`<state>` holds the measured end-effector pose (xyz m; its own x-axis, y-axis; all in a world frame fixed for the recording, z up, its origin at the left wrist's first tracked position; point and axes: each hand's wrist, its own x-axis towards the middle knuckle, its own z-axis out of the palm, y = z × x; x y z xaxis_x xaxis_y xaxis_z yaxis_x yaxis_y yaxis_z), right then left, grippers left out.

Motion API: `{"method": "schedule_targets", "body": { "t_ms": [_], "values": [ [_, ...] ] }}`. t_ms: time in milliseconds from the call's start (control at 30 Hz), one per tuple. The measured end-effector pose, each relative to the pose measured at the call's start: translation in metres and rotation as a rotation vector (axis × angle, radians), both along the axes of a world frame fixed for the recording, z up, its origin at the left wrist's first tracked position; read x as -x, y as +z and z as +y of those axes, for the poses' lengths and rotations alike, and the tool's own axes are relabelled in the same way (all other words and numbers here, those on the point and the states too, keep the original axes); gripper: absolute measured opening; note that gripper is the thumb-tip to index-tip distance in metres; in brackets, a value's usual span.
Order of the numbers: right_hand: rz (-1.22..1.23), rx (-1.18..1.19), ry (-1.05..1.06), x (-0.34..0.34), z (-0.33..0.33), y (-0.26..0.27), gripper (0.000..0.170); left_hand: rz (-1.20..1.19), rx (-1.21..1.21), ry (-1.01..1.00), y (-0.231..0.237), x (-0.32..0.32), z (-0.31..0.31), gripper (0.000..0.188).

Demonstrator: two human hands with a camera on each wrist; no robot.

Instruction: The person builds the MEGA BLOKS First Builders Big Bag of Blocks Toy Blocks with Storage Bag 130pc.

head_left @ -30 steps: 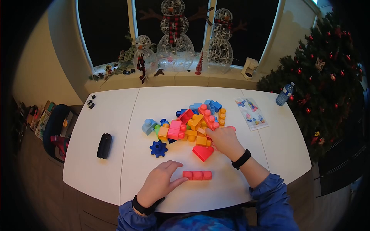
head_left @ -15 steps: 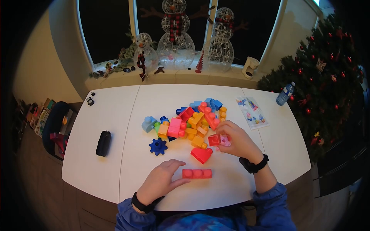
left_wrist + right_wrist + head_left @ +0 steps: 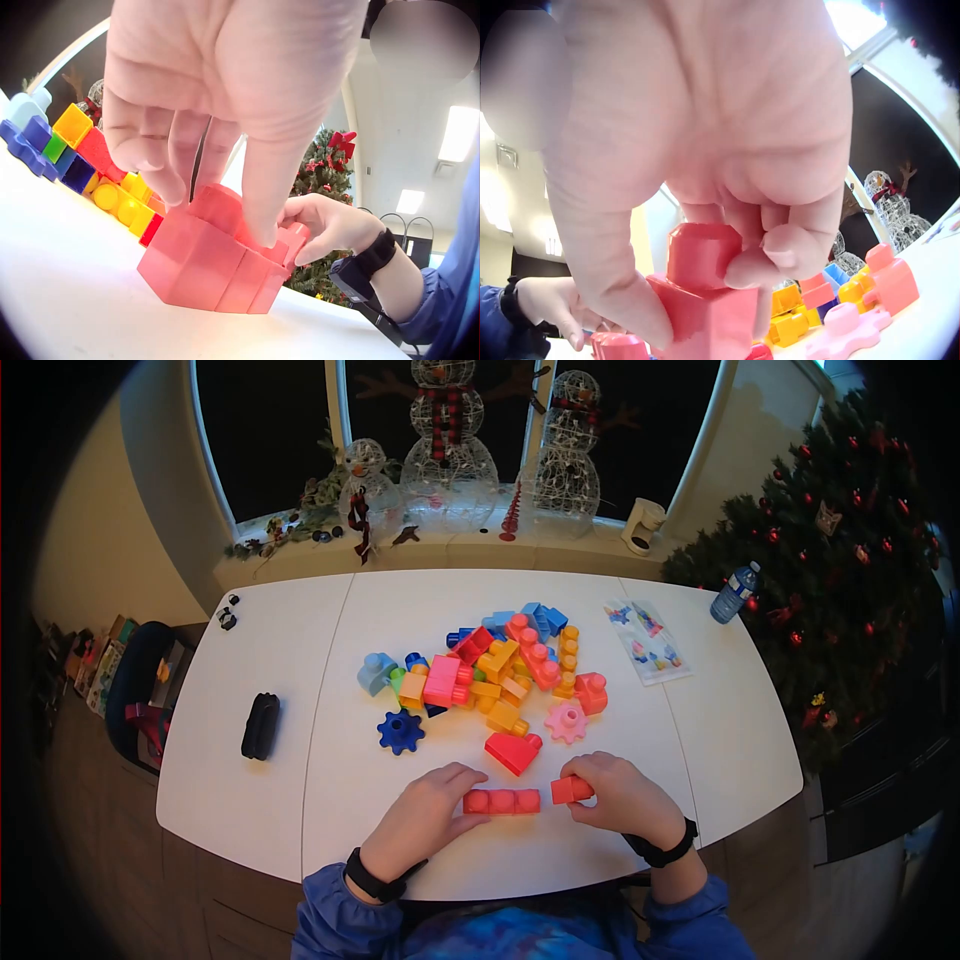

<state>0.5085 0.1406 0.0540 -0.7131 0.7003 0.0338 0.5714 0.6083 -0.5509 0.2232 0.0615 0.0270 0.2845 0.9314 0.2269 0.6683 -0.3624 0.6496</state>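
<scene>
A long pink-red block (image 3: 502,801) with three studs in a row lies near the table's front edge. My left hand (image 3: 415,822) holds its left end between thumb and fingers; the left wrist view shows that thumb against the long block (image 3: 217,262). Just right of it, my right hand (image 3: 630,800) pinches a small red block (image 3: 570,790), its single stud upward in the right wrist view (image 3: 703,255). A red angled block (image 3: 513,752) lies beyond the gap between the hands. The pink gear-shaped piece (image 3: 566,722) and an upright pink-red block (image 3: 591,693) stand behind the right hand.
A pile of mixed blocks (image 3: 495,660) covers the table's middle, with a blue gear (image 3: 401,731) at its left front. Farther left is a black case (image 3: 260,726). A picture sheet (image 3: 648,641) and a water bottle (image 3: 735,593) are at the back right.
My right hand has come from the pile toward the front with the small red block. The pink gear, earlier by that hand's fingers, now lies on the table. The left hand stays by the long block.
</scene>
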Motion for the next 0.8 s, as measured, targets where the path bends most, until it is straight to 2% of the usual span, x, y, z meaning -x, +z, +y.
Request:
{"method": "schedule_targets", "body": {
  "t_ms": [67, 300, 800],
  "values": [
    [-0.068, -0.034, 0.034, 0.003, -0.004, -0.011, 0.025, -0.020, 0.036, 0.007, 0.001, -0.001, 0.000, 0.040],
    [-0.163, -0.092, 0.066, 0.019, -0.011, -0.022, 0.030, -0.025, 0.056, 0.009, -0.006, -0.004, 0.001, 0.034],
    [-0.078, -0.120, 0.060, 0.024, 0.000, -0.033, 0.029, -0.050, 0.055, 0.010, -0.011, -0.007, 0.009, 0.031]
  ]
}}
